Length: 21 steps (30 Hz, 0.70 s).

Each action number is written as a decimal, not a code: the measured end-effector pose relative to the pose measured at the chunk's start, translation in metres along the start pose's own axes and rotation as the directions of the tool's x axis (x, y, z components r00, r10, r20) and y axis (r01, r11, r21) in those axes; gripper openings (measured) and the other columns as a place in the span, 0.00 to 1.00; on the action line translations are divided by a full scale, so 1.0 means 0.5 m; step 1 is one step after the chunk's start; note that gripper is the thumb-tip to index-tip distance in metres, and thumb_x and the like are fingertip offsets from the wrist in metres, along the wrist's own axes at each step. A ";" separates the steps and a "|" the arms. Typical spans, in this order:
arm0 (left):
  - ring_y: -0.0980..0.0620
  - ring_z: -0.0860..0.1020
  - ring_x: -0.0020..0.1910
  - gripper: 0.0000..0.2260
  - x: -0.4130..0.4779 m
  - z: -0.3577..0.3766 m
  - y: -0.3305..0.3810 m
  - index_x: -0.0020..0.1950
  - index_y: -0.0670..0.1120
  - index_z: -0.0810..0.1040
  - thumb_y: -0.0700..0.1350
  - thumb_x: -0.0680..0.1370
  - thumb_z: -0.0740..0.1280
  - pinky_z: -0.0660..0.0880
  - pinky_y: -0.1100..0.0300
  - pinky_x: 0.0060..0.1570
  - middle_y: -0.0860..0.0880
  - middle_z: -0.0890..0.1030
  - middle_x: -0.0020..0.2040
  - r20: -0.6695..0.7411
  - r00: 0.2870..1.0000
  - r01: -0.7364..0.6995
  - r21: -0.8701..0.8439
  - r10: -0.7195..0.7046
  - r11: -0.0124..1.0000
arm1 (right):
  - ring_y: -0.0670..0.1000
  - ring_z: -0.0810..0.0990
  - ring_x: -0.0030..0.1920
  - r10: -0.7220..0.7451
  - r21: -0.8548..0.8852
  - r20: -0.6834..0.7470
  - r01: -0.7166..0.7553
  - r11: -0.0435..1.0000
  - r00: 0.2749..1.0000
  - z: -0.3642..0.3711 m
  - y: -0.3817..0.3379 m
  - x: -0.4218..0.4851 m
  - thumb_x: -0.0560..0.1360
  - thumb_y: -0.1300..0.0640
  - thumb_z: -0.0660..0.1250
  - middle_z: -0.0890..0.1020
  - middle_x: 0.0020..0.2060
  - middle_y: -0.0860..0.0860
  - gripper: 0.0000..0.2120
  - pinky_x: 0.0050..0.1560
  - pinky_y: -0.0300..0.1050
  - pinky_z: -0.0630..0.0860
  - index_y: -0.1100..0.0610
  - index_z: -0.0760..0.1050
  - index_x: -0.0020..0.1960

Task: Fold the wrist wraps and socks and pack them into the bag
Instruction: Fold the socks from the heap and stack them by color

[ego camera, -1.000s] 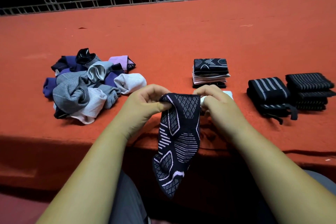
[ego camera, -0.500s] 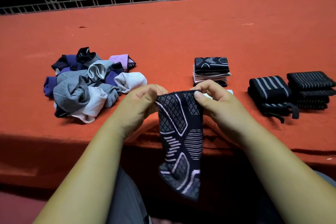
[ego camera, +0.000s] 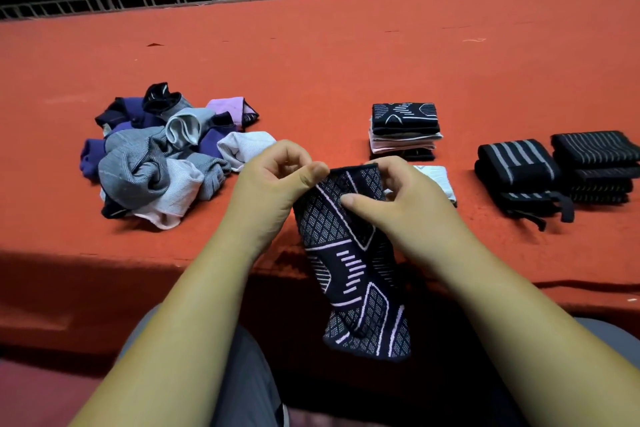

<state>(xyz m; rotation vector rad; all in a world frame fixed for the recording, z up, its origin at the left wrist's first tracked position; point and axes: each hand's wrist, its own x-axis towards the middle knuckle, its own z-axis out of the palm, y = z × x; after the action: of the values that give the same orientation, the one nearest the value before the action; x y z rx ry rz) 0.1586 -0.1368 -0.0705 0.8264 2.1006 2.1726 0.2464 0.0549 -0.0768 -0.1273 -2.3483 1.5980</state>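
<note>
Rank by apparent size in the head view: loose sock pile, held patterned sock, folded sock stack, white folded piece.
1. Loose sock pile
2. Patterned sock, inflated by nearness
3. Folded sock stack
4. White folded piece, partly behind right hand

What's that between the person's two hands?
A dark patterned sock, pinched at its top by the left hand and right hand, hanging down; the head view shows it.
</note>
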 end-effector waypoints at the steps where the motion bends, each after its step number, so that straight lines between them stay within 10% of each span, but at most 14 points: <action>1: 0.51 0.73 0.40 0.16 0.000 0.003 -0.001 0.48 0.48 0.80 0.55 0.70 0.80 0.68 0.60 0.38 0.44 0.77 0.44 -0.014 0.999 0.050 -0.020 -0.050 0.999 | 0.50 0.88 0.50 0.004 0.083 -0.007 -0.003 0.997 1.000 0.000 0.007 0.007 0.73 0.52 0.80 0.88 0.50 0.47 0.17 0.59 0.60 0.83 0.48 0.80 0.59; 6: 0.40 0.82 0.63 0.21 -0.013 0.005 -0.016 0.71 0.37 0.76 0.42 0.80 0.74 0.80 0.45 0.65 0.37 0.83 0.65 0.269 0.883 0.445 -0.226 -0.384 0.867 | 0.58 0.88 0.49 0.060 0.409 -0.037 -0.039 0.912 0.998 -0.016 0.014 0.016 0.78 0.64 0.75 0.89 0.47 0.58 0.09 0.60 0.64 0.83 0.59 0.83 0.58; 13: 0.40 0.82 0.56 0.16 -0.006 0.020 -0.018 0.67 0.36 0.78 0.44 0.83 0.69 0.79 0.44 0.61 0.32 0.83 0.64 0.123 0.922 0.387 -0.259 -0.367 0.885 | 0.51 0.84 0.40 0.145 0.260 0.122 -0.173 0.950 0.982 -0.040 0.026 0.015 0.82 0.47 0.71 0.89 0.46 0.54 0.13 0.41 0.47 0.77 0.56 0.86 0.55; 21: 0.46 0.83 0.53 0.16 -0.021 0.012 -0.022 0.67 0.44 0.80 0.46 0.81 0.73 0.78 0.52 0.53 0.45 0.86 0.61 0.341 0.800 0.512 0.043 -0.494 0.858 | 0.60 0.89 0.53 0.084 0.264 -0.120 -0.050 0.963 0.989 -0.054 0.032 0.024 0.81 0.44 0.72 0.90 0.49 0.51 0.11 0.59 0.70 0.82 0.50 0.86 0.55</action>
<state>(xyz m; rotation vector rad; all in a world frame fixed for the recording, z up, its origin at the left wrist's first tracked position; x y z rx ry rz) 0.1659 -0.1340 -0.0849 0.5064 1.8142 1.6588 0.2416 0.0879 -0.0800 -0.2479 -2.0358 1.8544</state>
